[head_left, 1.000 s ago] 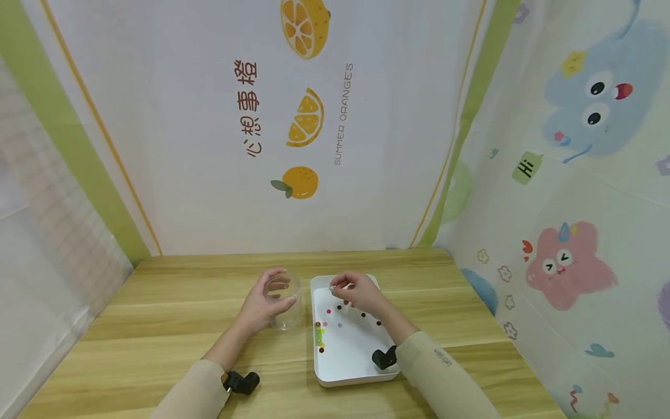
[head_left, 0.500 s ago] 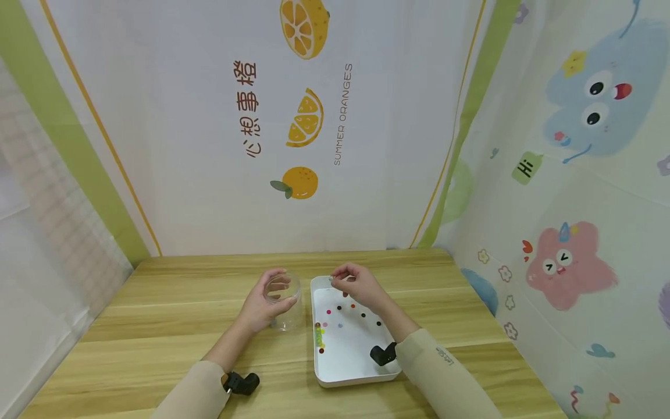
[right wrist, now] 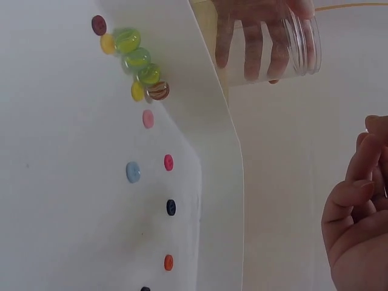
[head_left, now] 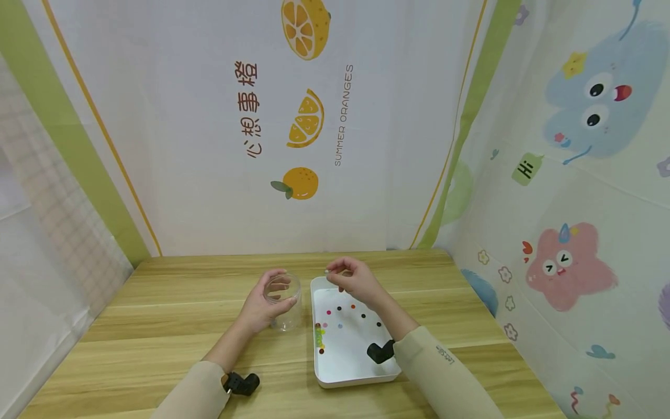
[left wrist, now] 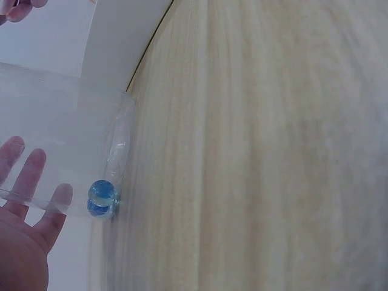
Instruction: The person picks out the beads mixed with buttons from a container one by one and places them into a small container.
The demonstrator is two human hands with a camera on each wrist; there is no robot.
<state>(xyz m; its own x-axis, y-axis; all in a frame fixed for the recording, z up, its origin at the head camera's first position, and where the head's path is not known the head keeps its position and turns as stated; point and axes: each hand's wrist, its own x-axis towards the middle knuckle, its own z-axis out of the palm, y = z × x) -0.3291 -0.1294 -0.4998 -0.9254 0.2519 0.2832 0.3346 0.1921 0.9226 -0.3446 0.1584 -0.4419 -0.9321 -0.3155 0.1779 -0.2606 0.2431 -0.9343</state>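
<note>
In the head view my left hand point(head_left: 262, 305) grips a clear plastic jar point(head_left: 288, 317), which stands upright on the wooden table with its mouth up. Inside at the jar's bottom, a blue glass marble point(left wrist: 102, 193) shows in the left wrist view; the second blue shape against it may be its reflection. My right hand point(head_left: 361, 283) pinches a small pale, shiny thing point(head_left: 327, 272) between thumb and fingertips. It hangs above the far edge of the white tray point(head_left: 348, 361), right of the jar. Fingers mostly hide it, so its kind is unclear.
Along the tray's left wall lie several yellow-green marbles point(right wrist: 137, 59) and a brown-striped marble point(right wrist: 159, 90). Loose buttons lie scattered on its floor, among them a light blue button point(right wrist: 133, 172) and an orange button point(right wrist: 168, 262). The raised tray rim stands between the hands.
My right hand has risen and moved slightly left, from over the tray to its far edge, with the small thing still pinched. The left hand and jar have stayed put.
</note>
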